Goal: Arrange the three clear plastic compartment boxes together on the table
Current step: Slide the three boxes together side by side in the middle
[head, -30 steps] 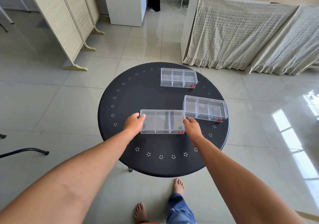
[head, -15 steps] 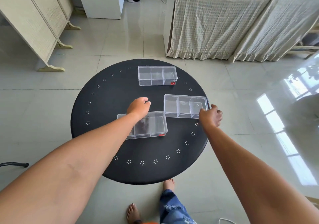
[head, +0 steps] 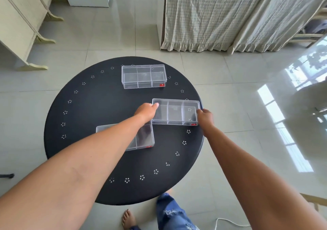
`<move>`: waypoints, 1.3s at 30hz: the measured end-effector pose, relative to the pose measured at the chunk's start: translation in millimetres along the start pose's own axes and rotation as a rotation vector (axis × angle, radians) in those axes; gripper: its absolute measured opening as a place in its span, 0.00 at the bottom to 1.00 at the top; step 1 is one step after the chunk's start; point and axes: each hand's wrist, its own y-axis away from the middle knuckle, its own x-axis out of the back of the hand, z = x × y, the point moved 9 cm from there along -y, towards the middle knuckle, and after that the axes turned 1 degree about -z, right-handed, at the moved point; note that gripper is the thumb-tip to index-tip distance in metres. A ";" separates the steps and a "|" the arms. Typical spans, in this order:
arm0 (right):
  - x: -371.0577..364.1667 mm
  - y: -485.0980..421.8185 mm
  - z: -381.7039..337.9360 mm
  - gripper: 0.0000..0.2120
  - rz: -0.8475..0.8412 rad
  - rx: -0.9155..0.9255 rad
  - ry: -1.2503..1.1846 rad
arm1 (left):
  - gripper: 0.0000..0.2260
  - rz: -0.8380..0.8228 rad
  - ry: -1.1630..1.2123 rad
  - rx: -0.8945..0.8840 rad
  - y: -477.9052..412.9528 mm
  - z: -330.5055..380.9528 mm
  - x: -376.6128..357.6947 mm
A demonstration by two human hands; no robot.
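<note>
round black table (head: 85, 116): three clear boxes, not yet grouped. far box (head: 143, 76): alone at back. near box (head: 141, 138): now let go, under left forearm. right-side box (head: 175, 112): newly gripped (both ends), left hand (head: 146, 112), right hand (head: 205, 118); second placement starting.

The left forearm (head: 106, 141) covers most of the near box (head: 144, 137), leaving only its right end and a strip of its far edge in sight. The left hand (head: 146, 112) hides the left end of the middle box (head: 175, 112), and the right hand (head: 205, 118) hides its right wall, so the fingers' hold (if any) cannot be told. Red labels (head: 161, 85) on the boxes are too small to read. The curtain (head: 230, 13) is cut off by the top edge.
</note>
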 end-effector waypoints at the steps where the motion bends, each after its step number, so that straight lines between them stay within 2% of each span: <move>1: -1.5 -0.8 -0.4 0.11 -0.006 -0.002 0.000 | 0.24 0.004 0.012 -0.001 -0.6 1.9 -0.7; 5: -5.0 0.5 -9.1 0.08 -0.002 0.031 -0.006 | 0.26 0.016 0.060 -0.011 -5.4 4.8 1.0; 9: -12.5 4.5 -34.3 0.11 -0.007 0.112 -0.017 | 0.17 0.087 0.086 -0.065 -8.1 8.9 22.1; 13: -38.5 14.7 -64.4 0.11 -0.050 0.154 -0.011 | 0.13 0.200 0.158 -0.059 -2.6 -3.7 60.2; 16: -66.9 26.7 -79.8 0.11 -0.113 0.171 -0.002 | 0.15 0.242 0.175 -0.016 4.3 -25.3 87.6; 18: -92.8 35.3 -85.6 0.11 -0.202 0.174 0.007 | 0.21 0.264 0.194 0.017 7.8 -43.9 105.3; 22: -142.8 50.6 -89.1 0.21 -0.357 0.165 0.026 | 0.27 0.314 0.242 0.072 19.8 -81.6 137.0; 24: -161.5 55.6 -86.4 0.21 -0.396 0.139 0.048 | 0.28 0.306 0.283 0.095 25.1 -99.9 146.4; 28: -189.0 62.4 -80.9 0.14 -0.447 0.120 0.070 | 0.30 0.269 0.364 0.134 30.0 -131.6 152.8; 33: -203.9 66.3 -73.1 0.24 -0.482 0.111 0.094 | 0.35 0.184 0.476 0.174 31.6 -152.9 143.2; 39: -199.3 62.1 -66.5 0.24 -0.429 0.067 0.084 | 0.39 0.106 0.579 0.189 35.7 -156.0 133.0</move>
